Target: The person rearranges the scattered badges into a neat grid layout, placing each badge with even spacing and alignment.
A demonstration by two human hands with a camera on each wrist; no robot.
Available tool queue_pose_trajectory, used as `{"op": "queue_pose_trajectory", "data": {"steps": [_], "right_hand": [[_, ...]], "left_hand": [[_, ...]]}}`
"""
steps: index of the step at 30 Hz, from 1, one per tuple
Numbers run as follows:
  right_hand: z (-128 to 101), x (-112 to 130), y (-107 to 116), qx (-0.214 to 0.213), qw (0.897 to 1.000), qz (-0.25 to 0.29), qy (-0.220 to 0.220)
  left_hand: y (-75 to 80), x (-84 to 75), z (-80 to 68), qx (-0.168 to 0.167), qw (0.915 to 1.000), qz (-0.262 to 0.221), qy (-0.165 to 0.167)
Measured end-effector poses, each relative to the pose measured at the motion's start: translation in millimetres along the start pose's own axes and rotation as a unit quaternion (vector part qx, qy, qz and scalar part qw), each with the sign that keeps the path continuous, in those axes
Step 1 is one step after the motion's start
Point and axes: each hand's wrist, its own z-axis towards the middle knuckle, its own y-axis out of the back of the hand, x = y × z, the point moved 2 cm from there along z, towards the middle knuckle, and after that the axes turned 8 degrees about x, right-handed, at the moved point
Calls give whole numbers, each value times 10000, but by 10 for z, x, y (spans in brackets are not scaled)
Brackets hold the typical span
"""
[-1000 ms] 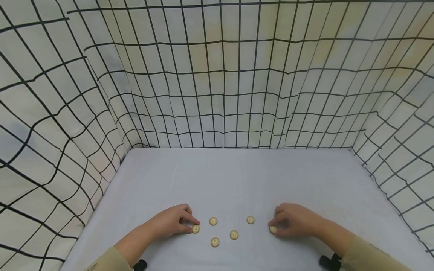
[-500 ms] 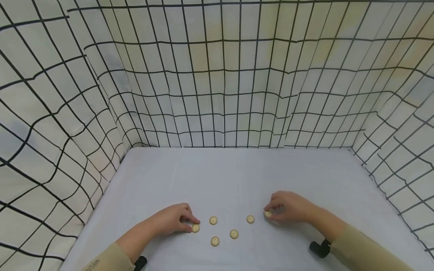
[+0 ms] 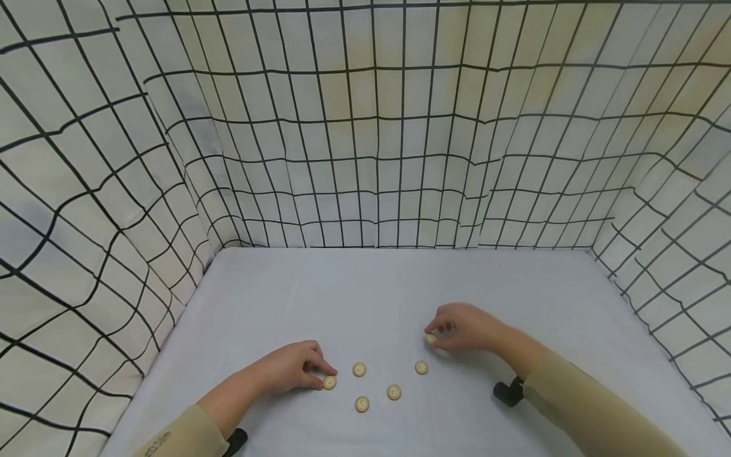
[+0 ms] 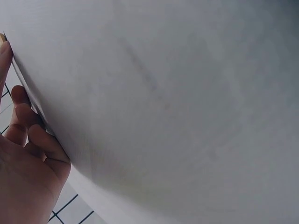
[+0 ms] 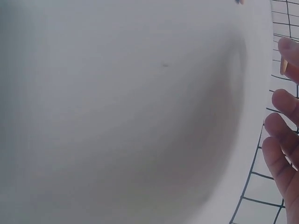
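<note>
Pinching a small round cream wooden button (image 3: 431,338) just above the white table (image 3: 377,298): right hand (image 3: 465,328). Left hand (image 3: 288,368) pinches another button (image 3: 329,382). Light, stiff, likely slippery; grip the rim. Wrist views: fingers (image 4: 28,135), tabletop only.

cream buttons (image 3: 393,392), white table (image 3: 365,298), black-gridded cream curtain (image 3: 365,139)
</note>
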Motion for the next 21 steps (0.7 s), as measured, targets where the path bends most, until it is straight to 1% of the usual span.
{"op": "queue_pose_trajectory", "data": {"steps": [4,11,21], "right_hand": [[156,-6,19,18,10000,-12,15],[441,55,98,111,9998,59,-143],[824,213,180,310,9994,104,-60]], "left_hand": [[-5,26,9,-3,10000,-43,22],[-9,73,14,5,10000,-85,36],[-1,38,5,3,10000,-53,-37]]}}
